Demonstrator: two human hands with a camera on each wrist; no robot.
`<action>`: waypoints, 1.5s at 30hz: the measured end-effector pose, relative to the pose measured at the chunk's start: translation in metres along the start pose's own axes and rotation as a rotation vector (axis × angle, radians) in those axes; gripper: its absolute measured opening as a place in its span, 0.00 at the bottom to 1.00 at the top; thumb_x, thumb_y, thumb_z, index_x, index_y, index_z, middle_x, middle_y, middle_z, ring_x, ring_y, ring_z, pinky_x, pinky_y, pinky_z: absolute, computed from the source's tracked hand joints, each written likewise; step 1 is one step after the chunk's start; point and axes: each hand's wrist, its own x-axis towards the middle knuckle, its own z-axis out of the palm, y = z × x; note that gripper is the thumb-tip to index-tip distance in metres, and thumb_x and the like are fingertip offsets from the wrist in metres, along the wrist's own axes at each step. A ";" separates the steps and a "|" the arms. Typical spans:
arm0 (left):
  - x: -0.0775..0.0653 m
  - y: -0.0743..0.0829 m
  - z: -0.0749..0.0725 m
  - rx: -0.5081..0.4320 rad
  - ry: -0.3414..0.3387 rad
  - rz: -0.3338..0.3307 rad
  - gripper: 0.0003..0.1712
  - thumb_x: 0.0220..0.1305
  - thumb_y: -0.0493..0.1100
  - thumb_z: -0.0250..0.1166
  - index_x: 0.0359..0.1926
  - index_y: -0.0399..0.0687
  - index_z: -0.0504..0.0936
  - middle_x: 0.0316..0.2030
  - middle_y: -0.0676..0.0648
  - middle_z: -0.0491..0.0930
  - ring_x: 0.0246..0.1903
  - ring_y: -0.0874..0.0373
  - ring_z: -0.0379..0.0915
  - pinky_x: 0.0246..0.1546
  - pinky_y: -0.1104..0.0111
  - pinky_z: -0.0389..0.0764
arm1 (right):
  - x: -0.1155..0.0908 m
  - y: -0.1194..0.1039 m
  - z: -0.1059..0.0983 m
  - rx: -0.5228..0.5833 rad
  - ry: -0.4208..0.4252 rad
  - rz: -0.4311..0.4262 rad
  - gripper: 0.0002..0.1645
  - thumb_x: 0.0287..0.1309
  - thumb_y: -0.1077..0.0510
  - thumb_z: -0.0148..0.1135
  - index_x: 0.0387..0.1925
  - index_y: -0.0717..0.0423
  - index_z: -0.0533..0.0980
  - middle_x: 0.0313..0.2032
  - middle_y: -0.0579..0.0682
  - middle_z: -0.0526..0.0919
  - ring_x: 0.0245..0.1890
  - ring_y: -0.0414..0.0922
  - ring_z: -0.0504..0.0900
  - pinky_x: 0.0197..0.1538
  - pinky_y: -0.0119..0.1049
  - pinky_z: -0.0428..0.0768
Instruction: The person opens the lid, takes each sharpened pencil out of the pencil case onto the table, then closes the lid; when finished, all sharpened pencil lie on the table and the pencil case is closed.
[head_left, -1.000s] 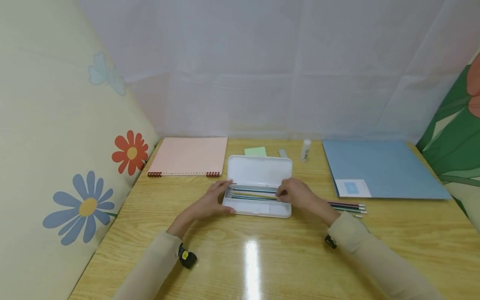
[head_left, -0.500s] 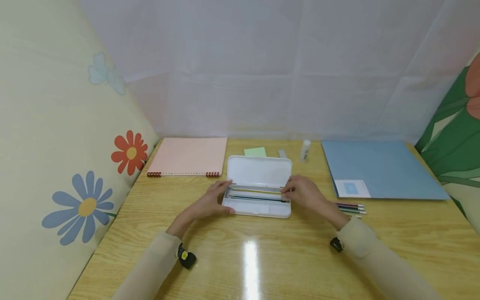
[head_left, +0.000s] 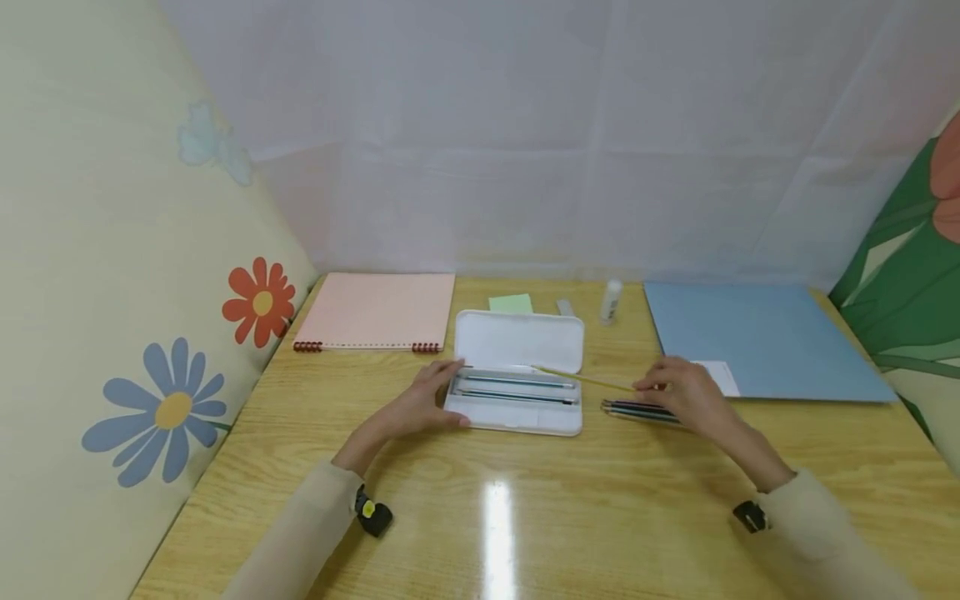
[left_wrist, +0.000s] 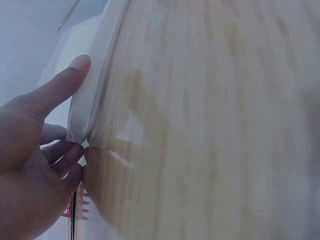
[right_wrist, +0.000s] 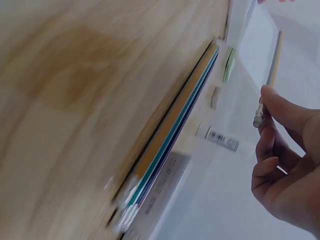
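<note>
A white pencil case [head_left: 517, 340] lies with its lid raised and a couple of dark pencils [head_left: 517, 397] inside. My left hand [head_left: 420, 406] holds its left end, thumb along the front edge and fingers at the back corner; the left wrist view shows the thumb [left_wrist: 65, 82] over the rim. To the right of the case, my right hand [head_left: 686, 396] pinches a yellow pencil [head_left: 596, 382] near its eraser end. The pencil's tip points left, overlapping the case in the head view. Below that hand, several pencils [head_left: 636, 412] lie side by side on the table, partly hidden.
Behind the case are green sticky notes [head_left: 510, 303], a small grey eraser-like block [head_left: 565, 307] and an upright glue stick [head_left: 611, 302]. A pink spiral notebook [head_left: 382, 310] lies at back left, a blue folder [head_left: 780, 342] at back right. White cloth hangs behind the table.
My right hand has taken the yellow pencil out of the case and moved right with it, over the row of pencils on the table. The left hand has stayed on the case.
</note>
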 end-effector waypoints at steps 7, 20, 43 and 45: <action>0.000 -0.001 0.000 0.005 -0.002 -0.001 0.58 0.51 0.56 0.74 0.76 0.51 0.51 0.72 0.39 0.48 0.70 0.40 0.42 0.66 0.42 0.55 | -0.031 0.016 -0.015 -0.080 0.050 -0.118 0.10 0.35 0.71 0.76 0.25 0.59 0.86 0.24 0.44 0.79 0.22 0.38 0.74 0.22 0.29 0.72; 0.001 0.001 0.000 -0.005 -0.006 -0.028 0.58 0.50 0.58 0.74 0.76 0.54 0.51 0.73 0.40 0.46 0.72 0.39 0.38 0.66 0.41 0.53 | -0.066 0.034 -0.033 -0.084 -0.009 -0.075 0.11 0.35 0.72 0.75 0.25 0.59 0.85 0.23 0.41 0.77 0.22 0.31 0.70 0.21 0.28 0.69; -0.001 0.001 -0.001 -0.001 -0.004 -0.024 0.59 0.50 0.59 0.74 0.76 0.53 0.51 0.73 0.40 0.45 0.72 0.39 0.38 0.66 0.42 0.53 | -0.081 0.043 -0.033 -0.283 0.015 -0.126 0.14 0.31 0.68 0.78 0.25 0.52 0.85 0.25 0.40 0.76 0.25 0.36 0.71 0.22 0.28 0.70; -0.001 0.001 0.000 0.000 -0.007 -0.027 0.59 0.50 0.59 0.74 0.76 0.54 0.50 0.73 0.40 0.45 0.72 0.39 0.37 0.66 0.42 0.53 | -0.081 0.042 -0.032 -0.293 0.013 -0.119 0.14 0.31 0.68 0.78 0.25 0.52 0.85 0.25 0.40 0.75 0.25 0.37 0.71 0.22 0.28 0.70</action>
